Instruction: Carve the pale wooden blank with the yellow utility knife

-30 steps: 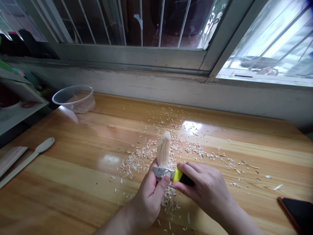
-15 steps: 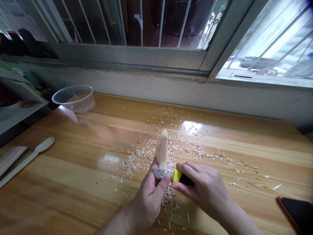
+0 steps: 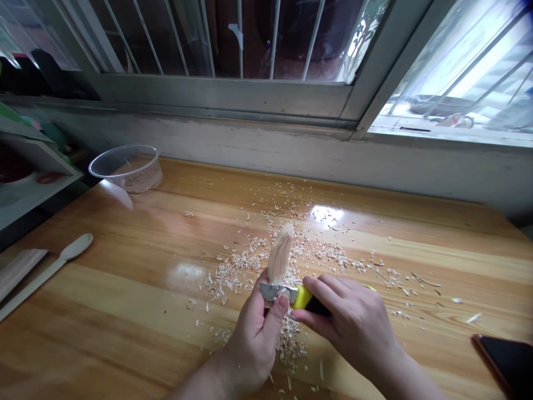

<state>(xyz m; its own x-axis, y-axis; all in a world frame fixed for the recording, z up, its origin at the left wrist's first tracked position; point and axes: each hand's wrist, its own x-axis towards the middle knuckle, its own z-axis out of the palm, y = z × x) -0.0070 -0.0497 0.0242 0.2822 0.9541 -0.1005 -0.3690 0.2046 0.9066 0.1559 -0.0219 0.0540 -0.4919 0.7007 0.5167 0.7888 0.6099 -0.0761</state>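
Observation:
My left hand is closed around the lower part of a pale carved piece of wood, whose rounded end points up and away from me. In my right hand is a utility knife with a yellow and black handle. Its short, wide blade lies across the wood just above my left thumb, which is at or against the back of the blade. The lower end of the wood is hidden by my left hand. Wood shavings lie scattered on the table under and around both hands.
A clear plastic bowl with some shavings in it stands at the table's back left. A wooden spoon and a flat wood strip lie at the left edge. A phone rests at the right. Behind the wooden table is a barred window.
The upper end of the wood has tilted slightly to the right and turned a little in my left hand. The blade stays across it at nearly the same place.

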